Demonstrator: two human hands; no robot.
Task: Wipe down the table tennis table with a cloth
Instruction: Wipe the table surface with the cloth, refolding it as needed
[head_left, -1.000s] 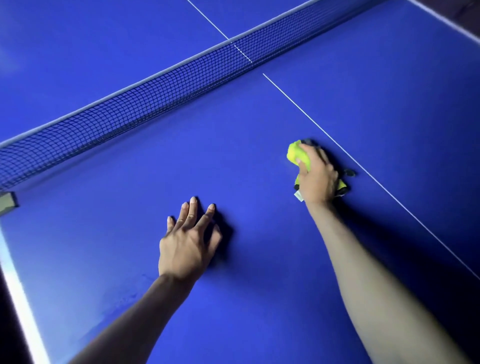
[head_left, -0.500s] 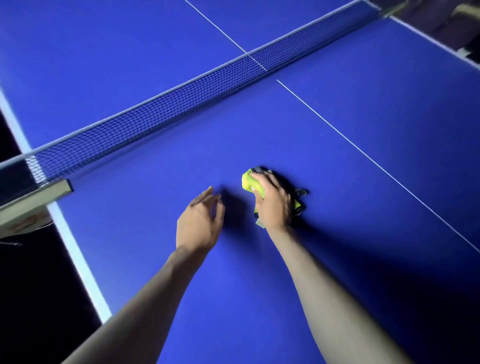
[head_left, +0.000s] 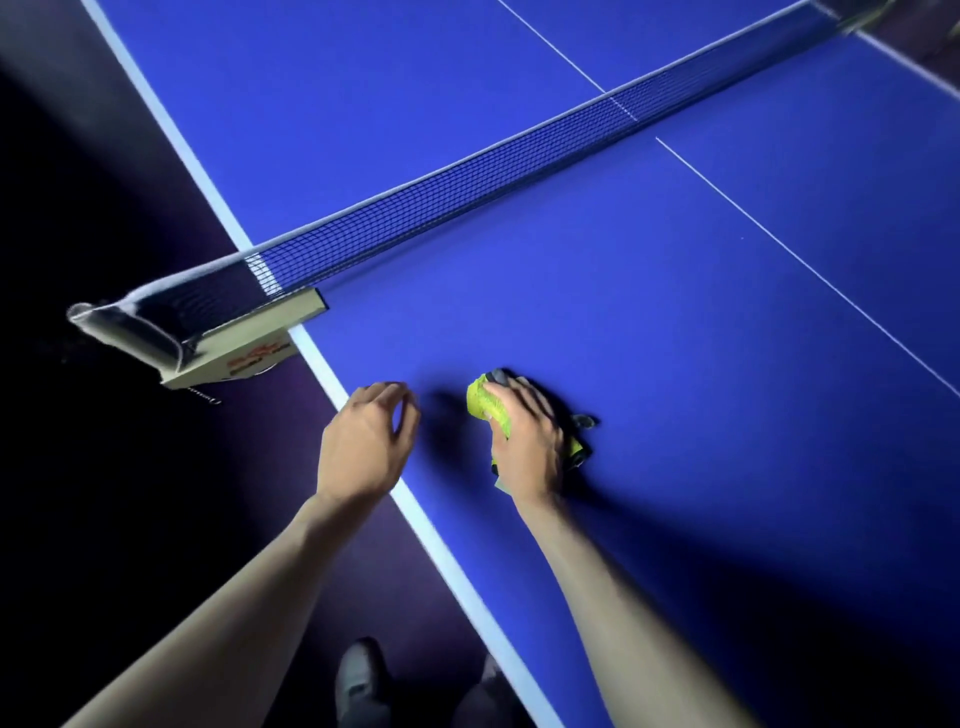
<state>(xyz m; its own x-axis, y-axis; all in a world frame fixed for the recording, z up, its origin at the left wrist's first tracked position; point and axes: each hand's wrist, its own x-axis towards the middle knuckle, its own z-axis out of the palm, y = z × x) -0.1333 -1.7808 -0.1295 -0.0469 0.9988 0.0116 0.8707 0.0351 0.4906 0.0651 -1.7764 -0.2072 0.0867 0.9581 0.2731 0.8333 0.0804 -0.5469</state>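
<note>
Right hand (head_left: 527, 447) fingers curled, gripping yellow-green cloth (head_left: 485, 402) on blue bench (head_left: 675, 364); left hand (head_left: 363, 441) fingers loosely curled, holding nothing, over bench edge.

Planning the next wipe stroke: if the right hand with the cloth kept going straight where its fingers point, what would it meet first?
Probably only bare blue table, then the net. The right hand presses the yellow cloth; depth is uncertain.

Cloth (head_left: 488, 404) on table (head_left: 675, 322), net (head_left: 467, 192) behind.
</note>
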